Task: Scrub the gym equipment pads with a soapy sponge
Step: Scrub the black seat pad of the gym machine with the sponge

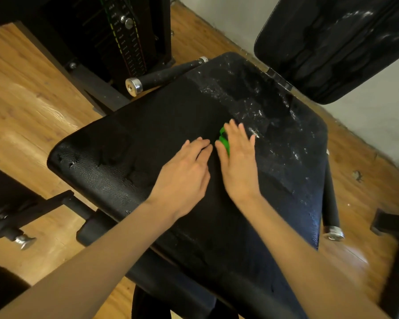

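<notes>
The sponge (225,141) is green and lies on the seat pad (148,143), a little past the middle of it, toward the far side. Only a narrow green strip of the sponge shows, because the right hand (238,162) covers most of it. This hand lies flat on top with the fingers straight and slightly spread; it presses the sponge down on the pad and does not curl round it. I think a flat palm is used here because it gives even pressure over the whole sponge while scrubbing.

The left hand (184,173) is just beside the sponge, on the near-left side of it. Its fingers are loosely extended and the tips rest on the pad or very close to it; whether they touch the sponge I cannot tell. It holds nothing. Probably it steadies the person over the pad.

White foam (251,107) lies on the pad beyond the sponge, while the part nearer to the person looks dark and mostly without foam. So, in my judgement, the scrubbing is about halfway over this pad.

Beyond the sponge stands the back pad (332,49), which also shows pale streaks. To the far left of the sponge there is a handle (161,75) with a metal end cap, and behind it the weight stack (124,35). Under everything is a wooden floor (32,95).
</notes>
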### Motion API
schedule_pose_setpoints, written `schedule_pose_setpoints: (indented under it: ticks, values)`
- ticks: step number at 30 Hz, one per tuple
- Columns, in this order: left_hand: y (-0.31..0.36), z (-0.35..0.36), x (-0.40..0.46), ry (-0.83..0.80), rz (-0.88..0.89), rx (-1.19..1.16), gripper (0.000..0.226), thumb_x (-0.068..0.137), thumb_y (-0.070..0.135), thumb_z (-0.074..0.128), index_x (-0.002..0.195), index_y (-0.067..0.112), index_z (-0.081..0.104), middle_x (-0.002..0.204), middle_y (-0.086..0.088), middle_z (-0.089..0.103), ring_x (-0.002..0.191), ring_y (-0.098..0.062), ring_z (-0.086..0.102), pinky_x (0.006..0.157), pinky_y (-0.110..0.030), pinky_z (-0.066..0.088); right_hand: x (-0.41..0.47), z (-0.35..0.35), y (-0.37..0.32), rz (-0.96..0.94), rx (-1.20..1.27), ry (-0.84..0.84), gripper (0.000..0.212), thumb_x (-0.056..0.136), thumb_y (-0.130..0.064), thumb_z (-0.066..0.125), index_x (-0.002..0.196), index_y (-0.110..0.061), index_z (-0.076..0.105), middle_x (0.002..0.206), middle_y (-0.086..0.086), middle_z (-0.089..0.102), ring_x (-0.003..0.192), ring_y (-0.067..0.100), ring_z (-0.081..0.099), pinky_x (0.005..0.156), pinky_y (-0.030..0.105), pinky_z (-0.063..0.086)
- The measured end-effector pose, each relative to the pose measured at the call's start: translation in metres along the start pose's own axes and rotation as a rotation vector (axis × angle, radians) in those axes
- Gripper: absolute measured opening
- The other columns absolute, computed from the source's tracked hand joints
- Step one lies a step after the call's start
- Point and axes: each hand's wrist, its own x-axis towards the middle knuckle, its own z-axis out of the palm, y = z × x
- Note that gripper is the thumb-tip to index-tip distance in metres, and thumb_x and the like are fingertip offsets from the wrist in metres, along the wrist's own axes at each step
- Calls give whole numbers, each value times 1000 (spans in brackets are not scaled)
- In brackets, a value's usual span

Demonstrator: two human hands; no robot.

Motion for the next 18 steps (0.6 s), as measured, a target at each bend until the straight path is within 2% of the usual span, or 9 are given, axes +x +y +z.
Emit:
schedule_pose_setpoints:
  ticks: [2, 4, 9, 14, 16, 18]
  values:
    - [5, 5, -3, 12, -16, 13, 49, 95, 14, 46, 141, 0, 49, 146, -12, 49, 139, -23, 43, 118, -33, 24, -36, -5, 0, -72, -16, -30, 50, 102, -30, 41, 148, -13, 35, 157, 1, 27, 148, 13, 12, 118, 26, -5]
    - [5, 6, -5, 21, -4, 57, 50, 95, 16, 43, 141, -1, 49, 146, -12, 49, 139, -23, 43, 118, -34, 25, -36, -12, 12, -141, -78, -77, 52, 101, -33, 40, 148, -14, 34, 157, 1, 27, 147, 12, 13, 119, 25, -4]
    - [6, 5, -3, 18, -10, 78, 50, 97, 19, 40, 142, 1, 48, 147, -10, 48, 140, -21, 41, 120, -31, 22, 16, -7, 17, 38, -71, 0, 50, 103, -31, 41, 148, -13, 33, 157, 5, 28, 148, 17, 15, 117, 28, -3]
    - [6, 4, -3, -2, -20, 54, 49, 98, 18, 41, 145, 4, 46, 150, -8, 44, 143, -19, 37, 121, -32, 22, -54, -14, 7, -106, -62, -84, 53, 100, -35, 38, 148, -16, 34, 157, -2, 25, 147, 9, 10, 117, 24, -7]
    - [7, 4, -2, -1, -20, 47, 49, 98, 18, 41, 145, 4, 45, 151, -8, 44, 143, -19, 36, 121, -32, 22, -31, -15, 18, -110, -85, -82, 53, 100, -36, 40, 148, -14, 35, 157, 0, 28, 147, 11, 12, 117, 23, -6]
    - [7, 5, -2, -9, -10, 44, 49, 98, 19, 40, 145, 5, 46, 151, -7, 44, 143, -19, 36, 121, -33, 23, 1, -11, 24, -35, -92, -39, 51, 101, -34, 42, 147, -13, 36, 156, 3, 30, 147, 15, 15, 117, 25, -5]
